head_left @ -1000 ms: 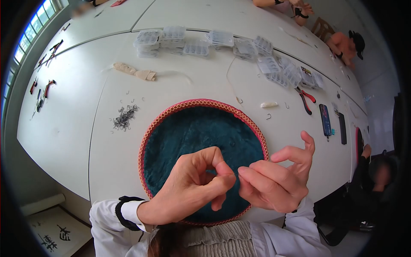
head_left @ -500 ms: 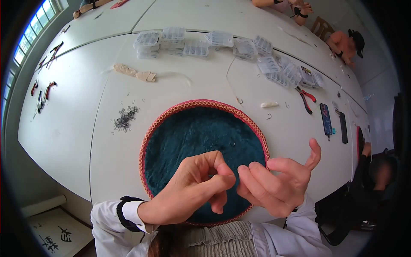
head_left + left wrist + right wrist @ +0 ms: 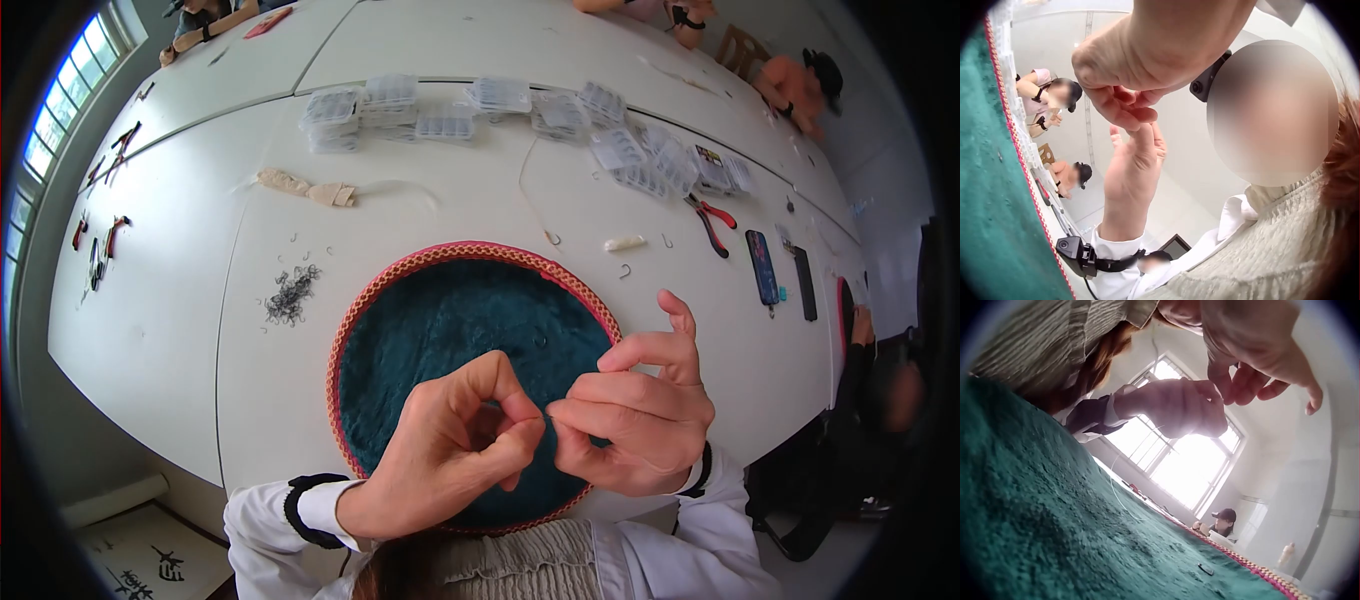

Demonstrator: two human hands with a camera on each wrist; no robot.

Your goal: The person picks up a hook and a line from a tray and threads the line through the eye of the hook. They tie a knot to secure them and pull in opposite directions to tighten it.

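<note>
Left hand (image 3: 440, 440): seen over the left middle of the tray, thumb and index finger closed in a ring; a thin, clear, flexible line (image 3: 1112, 478) is pinched, its loose loop hung down to the green plush.
Right hand (image 3: 635, 415): thumb and fingertips are pressed together just beside the left fingertips, one finger raised; a tiny dark piece (image 3: 548, 416) seems to be gripped, though it is too small to be made out.
Tray (image 3: 334, 370): round, lined in dark green plush, edged in pink-and-tan braid, placed beneath both hands; a small dark metal hook (image 3: 540, 341) is laid on its far right part.
Left of tray: a loose pile of dark hooks (image 3: 290, 295) is spread on the white table (image 3: 270, 400).
Far side: clear plastic compartment boxes (image 3: 445, 124) are stacked in a row.
Far right: red-and-black pliers (image 3: 711, 222) are set near a dark phone (image 3: 762, 267).
</note>
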